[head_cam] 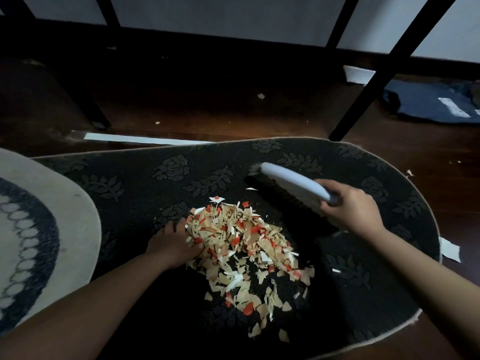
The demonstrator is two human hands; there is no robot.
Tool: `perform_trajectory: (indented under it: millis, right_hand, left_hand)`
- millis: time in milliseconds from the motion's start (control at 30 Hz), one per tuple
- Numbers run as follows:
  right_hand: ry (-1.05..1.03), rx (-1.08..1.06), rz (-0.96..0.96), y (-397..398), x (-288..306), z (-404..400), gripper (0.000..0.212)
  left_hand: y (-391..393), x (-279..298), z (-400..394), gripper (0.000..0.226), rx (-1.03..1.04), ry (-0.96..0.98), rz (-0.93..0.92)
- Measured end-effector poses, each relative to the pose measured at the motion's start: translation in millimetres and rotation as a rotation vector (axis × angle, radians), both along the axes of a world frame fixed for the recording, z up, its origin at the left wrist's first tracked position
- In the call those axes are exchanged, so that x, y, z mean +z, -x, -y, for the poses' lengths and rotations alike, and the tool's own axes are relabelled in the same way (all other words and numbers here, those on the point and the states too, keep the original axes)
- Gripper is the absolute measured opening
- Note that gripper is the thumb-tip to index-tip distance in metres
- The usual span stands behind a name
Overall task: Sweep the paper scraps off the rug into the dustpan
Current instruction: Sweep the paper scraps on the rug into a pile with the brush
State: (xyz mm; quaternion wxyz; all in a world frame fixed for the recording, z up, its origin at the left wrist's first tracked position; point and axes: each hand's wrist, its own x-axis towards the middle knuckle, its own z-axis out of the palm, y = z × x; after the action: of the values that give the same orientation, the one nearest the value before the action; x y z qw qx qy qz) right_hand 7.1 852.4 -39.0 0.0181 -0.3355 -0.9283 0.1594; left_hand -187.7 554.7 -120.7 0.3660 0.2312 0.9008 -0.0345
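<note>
A heap of tan, white and red paper scraps (pixel 244 253) lies in the middle of a black rug (pixel 145 178) with a raised flower pattern. My left hand (pixel 174 242) rests at the heap's left edge, its fingertips buried in the scraps. My right hand (pixel 350 206) grips the handle of a pale blue hand brush (pixel 291 181) whose dark bristles touch the rug just beyond the heap, at its upper right. No dustpan shows in the view.
A pale round rug (pixel 39 229) with a dark ring overlaps on the left. Black furniture legs (pixel 384 74) stand on the wooden floor behind. A dark blue cloth (pixel 436 102) lies far right. Stray scraps (pixel 450 252) dot the floor.
</note>
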Motion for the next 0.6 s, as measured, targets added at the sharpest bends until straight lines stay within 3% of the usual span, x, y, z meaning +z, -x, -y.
perform_trajectory:
  millis: [200, 400, 600]
  right_hand:
    - [-0.009, -0.165, 0.064, -9.1, -23.9, -13.1, 0.045]
    - [-0.011, 0.045, 0.144, 26.3, -37.0, 8.4, 0.046]
    - [-0.004, 0.177, 0.102, 40.8, -37.4, 20.1, 0.043]
  left_hand:
    - [1.0, -1.3, 2.4, 0.094, 0.01, -0.011, 0.013]
    - [0.0, -2.1, -1.4, 0.092, 0.0, -0.002, 0.01]
    - [0.5, -3.2, -1.4, 0.092, -0.006, 0.0, 0.018]
